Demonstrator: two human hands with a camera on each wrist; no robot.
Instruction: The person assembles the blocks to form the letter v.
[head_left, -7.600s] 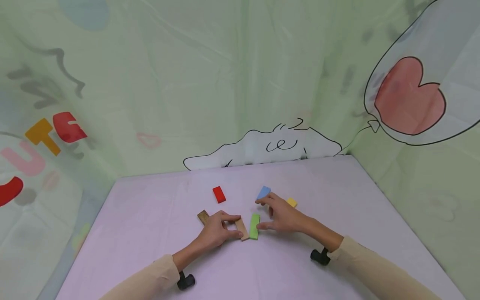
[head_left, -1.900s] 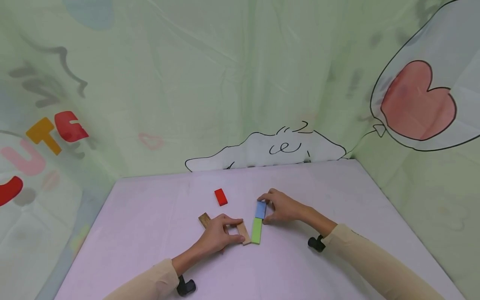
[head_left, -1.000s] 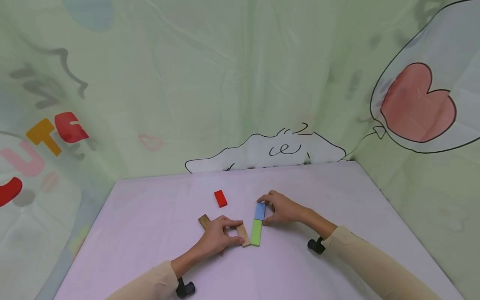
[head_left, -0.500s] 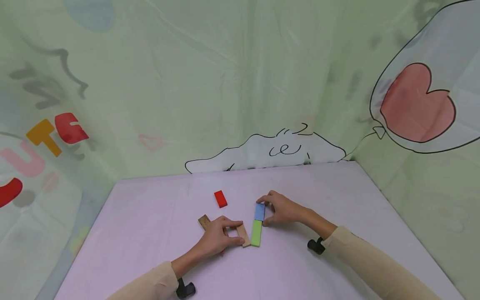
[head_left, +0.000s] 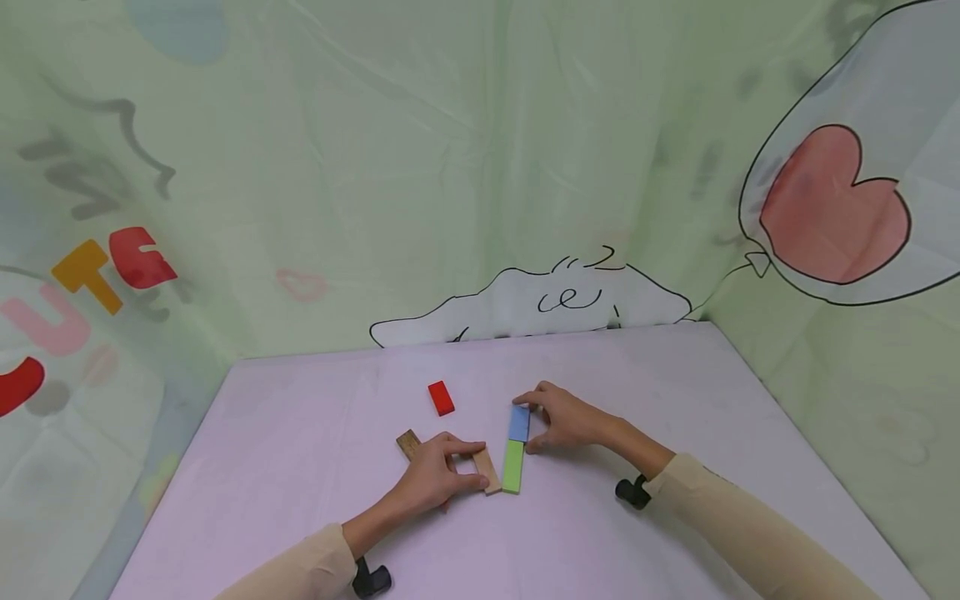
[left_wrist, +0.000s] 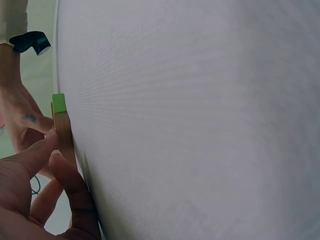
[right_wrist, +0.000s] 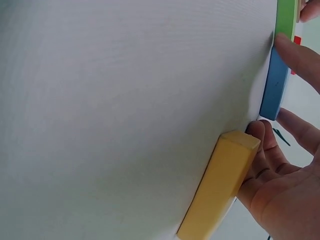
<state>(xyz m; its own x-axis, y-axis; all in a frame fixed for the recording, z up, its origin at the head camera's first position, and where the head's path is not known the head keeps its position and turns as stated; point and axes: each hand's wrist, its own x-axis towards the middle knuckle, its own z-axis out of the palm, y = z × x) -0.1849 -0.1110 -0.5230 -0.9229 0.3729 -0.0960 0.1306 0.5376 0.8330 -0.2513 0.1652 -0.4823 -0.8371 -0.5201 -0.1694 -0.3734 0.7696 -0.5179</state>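
In the head view my left hand (head_left: 435, 473) pinches a light wooden block (head_left: 487, 471) between thumb and index finger, flat on the table. Its near end meets the foot of a green block (head_left: 512, 467), forming a narrow V. A blue block (head_left: 520, 423) lies end to end with the green one. My right hand (head_left: 566, 419) holds the blue block, index finger at its far end and thumb beside the joint with the green. Under that hand's other fingers lies a yellow block (right_wrist: 220, 185), seen in the right wrist view and hidden in the head view.
A red block (head_left: 441, 398) lies beyond my left hand. A dark brown wooden block (head_left: 408, 443) pokes out behind that hand, and a small red tip (head_left: 446, 506) shows beneath it. The white-covered table (head_left: 300, 417) ends at a printed curtain (head_left: 375, 167).
Since the oldest frame, the blue block has turned and come nearer, against the green block's far end; my right hand now covers the yellow block. Over the last second both hands stay nearly still.
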